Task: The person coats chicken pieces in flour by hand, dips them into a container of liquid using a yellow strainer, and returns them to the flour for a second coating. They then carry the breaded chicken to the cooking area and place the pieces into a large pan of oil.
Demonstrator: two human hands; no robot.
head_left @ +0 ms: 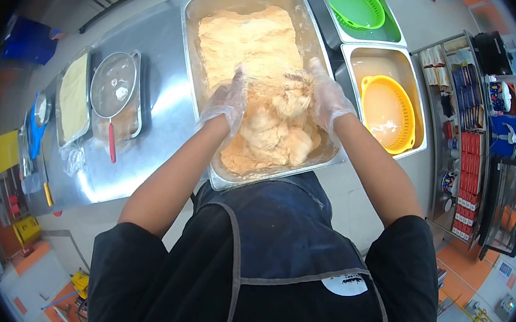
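Observation:
A deep steel pan (190, 61) holds pale orange breading flour (251, 36), heaped smooth in its far half. In the near half, pieces coated in the flour (279, 135) lie in a loose pile, and some blur with motion between my hands. My left hand (230, 99), in a clear plastic glove, is at the left of the pile with its fingers stretched forward. My right hand (329, 98), gloved the same way, is at the right side near the pan's wall, fingers extended. The palms face each other across the coated pieces.
Right of the pan, a yellow basket (412, 117) sits in a steel container of cloudy liquid, with a green basket (380, 17) in another behind it. On the steel table (158, 98) at left are a red-handled sieve (114, 110) over a tray and a tray of pale flour (72, 100).

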